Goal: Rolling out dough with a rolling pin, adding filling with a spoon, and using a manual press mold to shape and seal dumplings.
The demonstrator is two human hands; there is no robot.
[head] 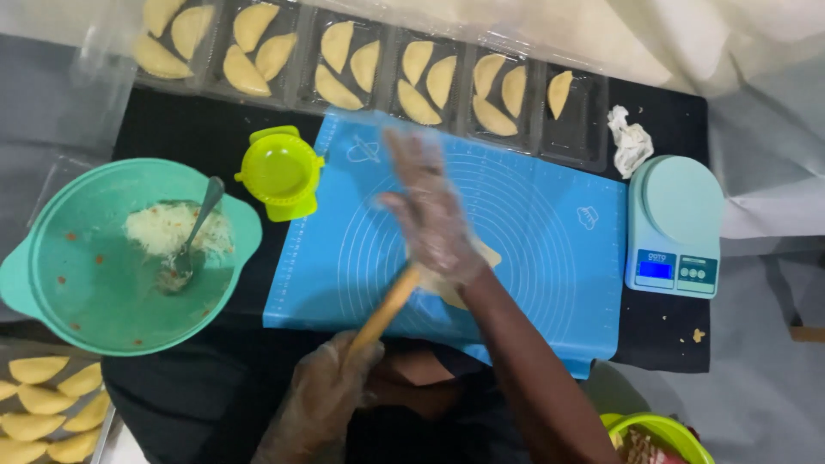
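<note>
Your left hand (331,382) closes round the near end of a wooden rolling pin (384,311); your right hand (430,215) lies open and flat over its far end. The pin slants away to the right, over pale dough (488,255) on the blue mat (550,232)

Left hand (322,391): I see it gloved, gripping the wooden rolling pin (385,311)
Right hand (430,215): gloved, flat over the pin on dough (460,279)
Mat (550,223): blue, on the worktop
Bowl (77,292): green, filling and spoon (196,230) inside
</note>
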